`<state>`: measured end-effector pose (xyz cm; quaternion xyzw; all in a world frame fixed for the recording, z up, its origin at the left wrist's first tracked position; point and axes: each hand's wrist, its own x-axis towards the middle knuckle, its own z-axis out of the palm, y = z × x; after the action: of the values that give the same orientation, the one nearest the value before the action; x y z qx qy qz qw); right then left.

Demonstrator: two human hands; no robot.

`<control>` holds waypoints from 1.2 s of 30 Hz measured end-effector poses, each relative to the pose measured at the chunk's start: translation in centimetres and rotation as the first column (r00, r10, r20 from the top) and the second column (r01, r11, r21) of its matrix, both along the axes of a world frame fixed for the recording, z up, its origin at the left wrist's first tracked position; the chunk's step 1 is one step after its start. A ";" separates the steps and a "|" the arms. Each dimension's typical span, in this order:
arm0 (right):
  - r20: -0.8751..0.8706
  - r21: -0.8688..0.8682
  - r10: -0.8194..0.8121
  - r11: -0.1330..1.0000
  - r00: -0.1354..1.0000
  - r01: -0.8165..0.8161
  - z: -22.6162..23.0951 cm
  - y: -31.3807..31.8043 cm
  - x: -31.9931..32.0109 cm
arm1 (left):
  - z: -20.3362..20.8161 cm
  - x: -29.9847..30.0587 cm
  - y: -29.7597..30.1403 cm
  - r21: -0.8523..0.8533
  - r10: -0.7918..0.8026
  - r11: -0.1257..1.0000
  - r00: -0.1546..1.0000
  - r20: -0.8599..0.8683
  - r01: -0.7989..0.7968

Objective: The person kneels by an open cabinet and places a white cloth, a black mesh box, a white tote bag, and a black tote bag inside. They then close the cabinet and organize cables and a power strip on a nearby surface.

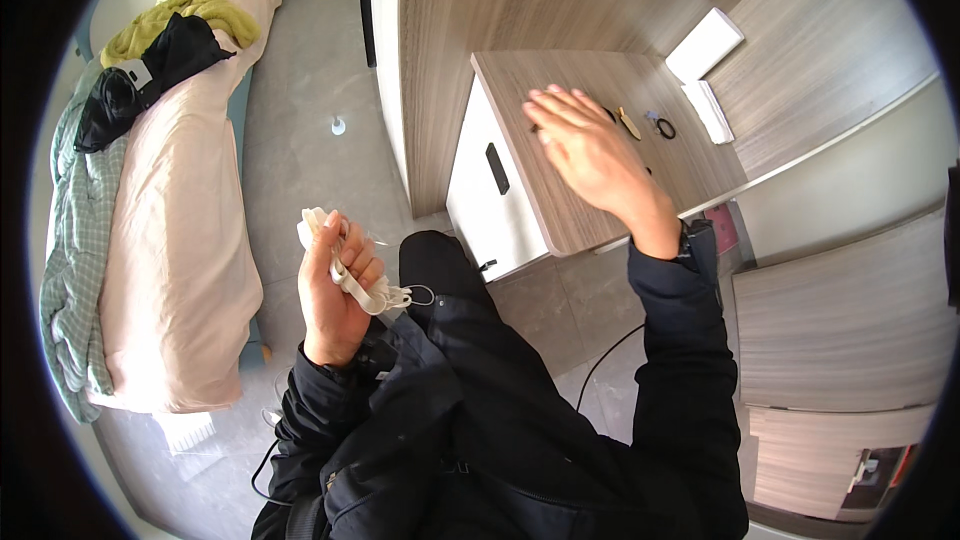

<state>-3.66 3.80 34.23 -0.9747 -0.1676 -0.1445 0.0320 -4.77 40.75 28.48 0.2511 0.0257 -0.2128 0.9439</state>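
My left hand (335,290) is closed around a bundled white cable (360,290), held low in front of my left leg. A blocky white end sticks out above the thumb, and thin loops hang out at the bottom of the fist. My right hand (590,155) is over the wood-grain desk top (580,215), fingers stretched out and nothing seen in it. Whether it touches the surface I cannot tell. Just beyond it lie a slim tan object (629,123) and a black ring-shaped item (665,128). Part of another dark item is hidden behind the fingers.
A white box (705,45) and a folded white stack (708,110) sit at the desk's back. Below is a white cabinet door (480,200) with a dark handle. Left stands a bed (180,290) with blankets and black clothing (180,52). Wooden cabinets (840,320) fill the lower right.
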 end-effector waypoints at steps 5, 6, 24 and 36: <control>0.011 0.134 -0.165 0.978 0.986 0.162 0.8 -5.3 -2.9 | -0.8 0.0 0.8 0.021 0.038 0.999 0.999 -0.028 -0.038; 0.046 0.130 -0.158 0.980 0.986 0.151 1.3 -6.3 -3.2 | -0.9 0.0 0.9 0.022 0.030 0.999 0.999 -0.025 -0.029; -0.115 0.440 -0.570 0.705 0.813 0.556 -0.7 -12.1 -4.5 | -2.9 0.6 0.6 0.008 0.001 1.000 0.999 -0.033 0.000; 0.141 0.807 0.307 0.514 0.941 -0.289 -6.0 14.1 -10.2 | -2.3 0.9 1.2 -0.265 -0.212 0.947 0.973 -0.093 0.181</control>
<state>-13.83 17.86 28.24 -0.8060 -0.2458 -0.1880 0.5046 -3.83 41.92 26.16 0.1160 0.0297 -0.3222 0.9391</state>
